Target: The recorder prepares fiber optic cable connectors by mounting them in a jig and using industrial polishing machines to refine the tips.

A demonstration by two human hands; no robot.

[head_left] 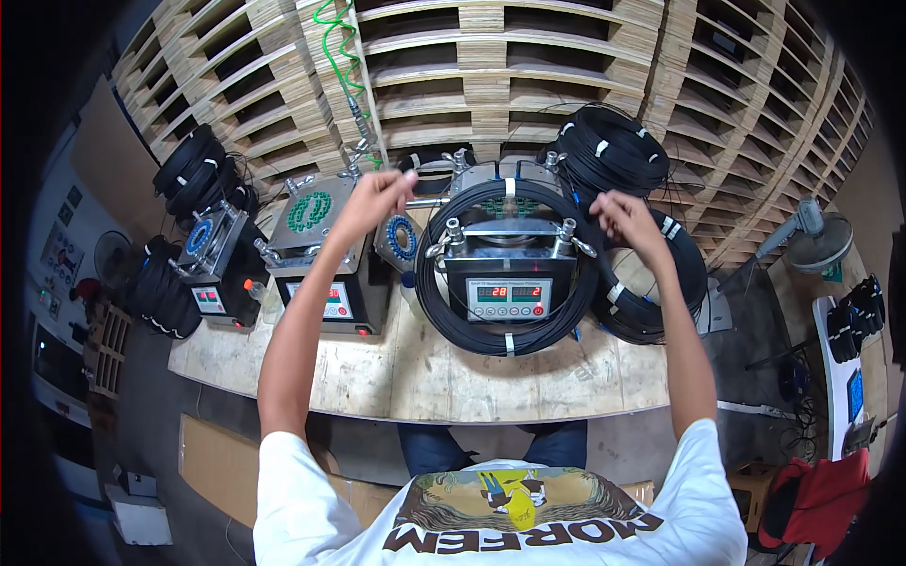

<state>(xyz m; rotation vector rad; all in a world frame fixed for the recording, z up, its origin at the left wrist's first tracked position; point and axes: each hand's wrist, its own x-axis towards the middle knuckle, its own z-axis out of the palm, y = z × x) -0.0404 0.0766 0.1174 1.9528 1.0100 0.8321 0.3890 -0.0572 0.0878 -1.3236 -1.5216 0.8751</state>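
A large coil of black cable (510, 345), bound with white ties, rests upright against the middle polishing machine (458, 278), ringing its lit red display. Above the coil's upper left is my left hand (377, 201), raised with its fingers curled together; whether it pinches anything is hidden. My right hand (625, 222) is closed beside the coil's upper right, fingers bent inward. Thin cable strands with a blue tip (578, 199) lie close to it, and what it grips cannot be made out. Clamp knobs (567, 229) stand at the machine's corners.
Two more polishing machines (349, 274) stand on the wooden bench (453, 387) at left, near a round blue-studded fixture (401, 238). Black cable coils (613, 151) are stacked at right. Pallets (557, 57) rise behind, with a green spiral hose (338, 42). A fan (819, 243) stands right.
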